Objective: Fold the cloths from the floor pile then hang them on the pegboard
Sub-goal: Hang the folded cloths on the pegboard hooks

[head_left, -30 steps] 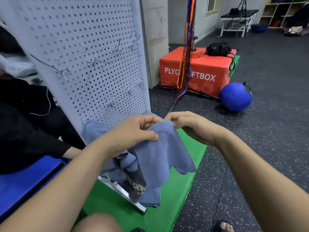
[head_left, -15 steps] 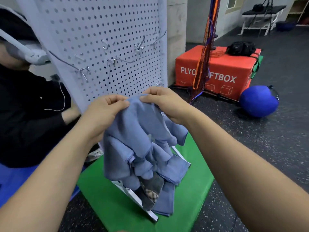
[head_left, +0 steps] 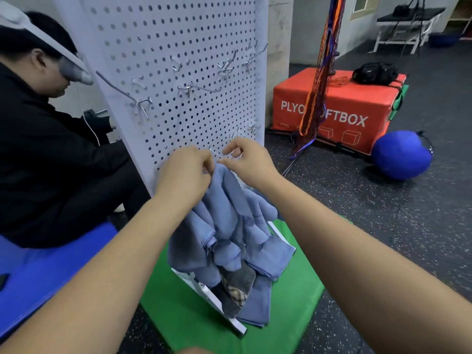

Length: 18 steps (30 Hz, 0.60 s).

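Two grips meet at the top edge of the blue cloth [head_left: 224, 208], held against the lower part of the pegboard [head_left: 178, 42]. The left grip [head_left: 186, 175] pinches a bunched fold of that edge. The right grip [head_left: 249, 163] appears to nip the same edge between thumb and forefinger, just beside the left. A thin peg [head_left: 214, 151] shows faintly between and just above the grips. Holding the cloth by its top lets the rest drape straight down, probably so the edge can slip over that peg.

Below the grips, more blue cloths [head_left: 270, 254] and a checked grey cloth [head_left: 237, 284] crowd the board's foot on the green mat [head_left: 293, 292]. Bare hooks [head_left: 141, 104] stick out above the grips. A seated person in black [head_left: 51, 154] is well left of the left grip. A red box [head_left: 357, 103] and blue ball [head_left: 401, 154] lie well right of the right grip, out of the way.
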Motion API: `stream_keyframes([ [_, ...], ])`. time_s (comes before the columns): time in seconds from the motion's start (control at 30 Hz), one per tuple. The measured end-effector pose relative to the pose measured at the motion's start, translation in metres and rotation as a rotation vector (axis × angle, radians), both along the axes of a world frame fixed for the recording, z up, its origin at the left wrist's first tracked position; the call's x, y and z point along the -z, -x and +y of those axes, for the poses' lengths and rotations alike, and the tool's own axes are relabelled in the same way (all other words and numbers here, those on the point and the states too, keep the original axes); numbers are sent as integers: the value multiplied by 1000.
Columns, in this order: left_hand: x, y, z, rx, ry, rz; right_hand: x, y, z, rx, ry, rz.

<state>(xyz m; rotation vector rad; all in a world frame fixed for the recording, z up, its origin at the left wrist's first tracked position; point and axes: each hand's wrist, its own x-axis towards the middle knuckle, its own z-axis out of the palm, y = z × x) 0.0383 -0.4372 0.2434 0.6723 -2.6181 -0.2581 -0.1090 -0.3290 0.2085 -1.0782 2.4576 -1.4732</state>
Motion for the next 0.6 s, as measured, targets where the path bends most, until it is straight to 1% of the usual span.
stream_keyframes([
  [0.07,-2,2,5,10,-90,-78,0,-5,7,-21,19,-6],
  [0.13,-1,4,7,48,-163,-150,3,-11,13,-70,29,-85],
  [0.2,-2,1,11,77,-106,-235,8,-15,20,-119,5,-141],
  [0.23,-2,-1,13,79,-73,-255,10,-18,24,-129,-24,-118],
  [0.3,1,-5,15,63,-42,-249,14,-21,33,-124,-99,7],
  [0.37,3,-10,20,32,-61,-158,19,-26,42,-130,-139,131],
  [0.4,4,-14,25,33,-91,-76,22,-29,48,-134,-129,154],
  [0.5,10,-30,56,121,-249,156,41,-41,67,-99,-28,136],
  [0.53,16,-37,68,175,-299,194,50,-44,74,-76,16,134],
  [0.6,35,-49,93,281,-398,205,73,-49,90,-21,57,121],
])
